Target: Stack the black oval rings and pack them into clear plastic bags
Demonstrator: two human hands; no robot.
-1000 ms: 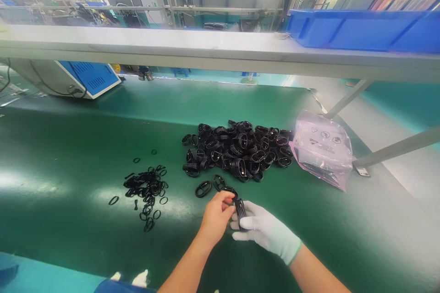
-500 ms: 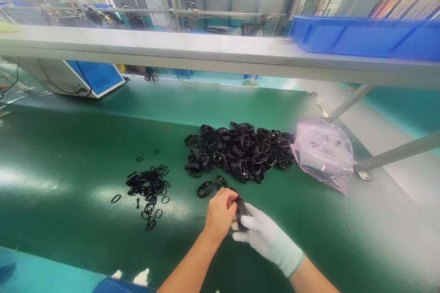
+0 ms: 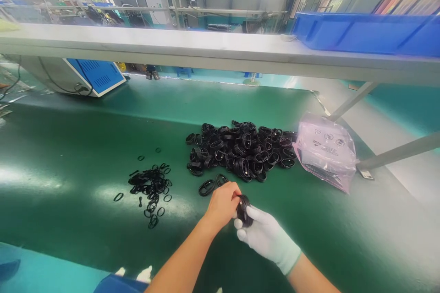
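Observation:
A coiled black cable (image 3: 244,216) is held between my two hands above the green mat. My right hand (image 3: 266,233), in a white glove, is closed around its lower right side. My bare left hand (image 3: 222,205) pinches at the coil's upper left end; its fingertips are partly hidden. Just beyond my left hand lie two more coiled cables, one of them a loose black coil (image 3: 206,187). Behind them is a heap of coiled black cables (image 3: 240,149). To the left, small black rubber bands (image 3: 151,183) lie in a loose pile.
A pink plastic bag (image 3: 325,151) lies right of the heap, beside a slanted metal leg (image 3: 398,153). A white shelf (image 3: 192,46) crosses above the green mat (image 3: 68,155), with a blue bin (image 3: 371,32) on it. A blue-and-white box (image 3: 98,75) stands at the back left.
The held coil has turned so its flat face shows more. My right hand's fingers have shifted around it, and my left hand has moved slightly up at its end.

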